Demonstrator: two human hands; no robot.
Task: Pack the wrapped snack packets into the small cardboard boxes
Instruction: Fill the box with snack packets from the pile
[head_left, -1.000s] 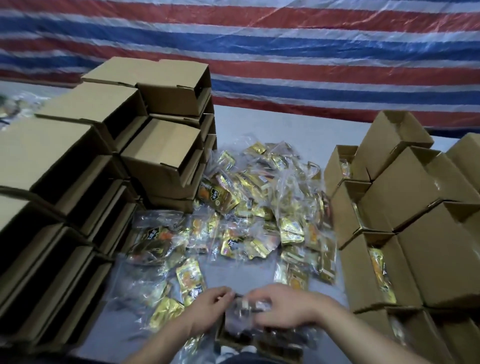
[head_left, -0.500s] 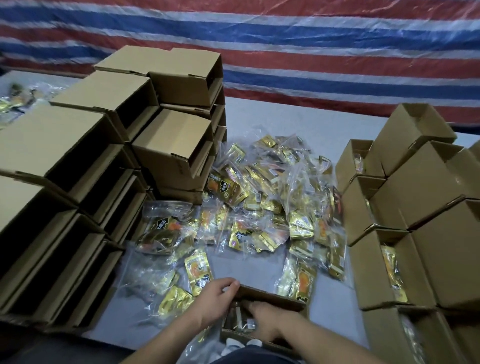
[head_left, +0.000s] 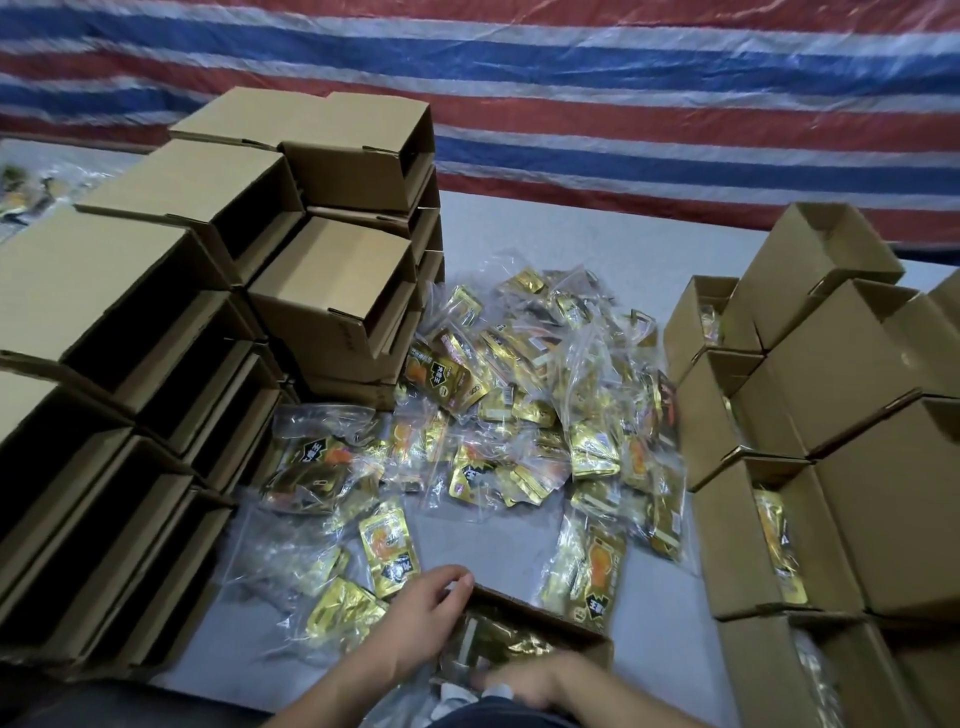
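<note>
Head view: two hands (head_left: 467, 649) at one open box (head_left: 545, 618) holding a packet (head_left: 498, 647).

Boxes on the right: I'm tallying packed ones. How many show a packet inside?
4, in a column: farthest box, second box, third box, nearest box at the bottom edge. Raised lids may hide more behind them.

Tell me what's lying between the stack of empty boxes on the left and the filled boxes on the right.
In the head view, a loose pile of gold snack packets in clear bags covers the grey surface between them.
</note>
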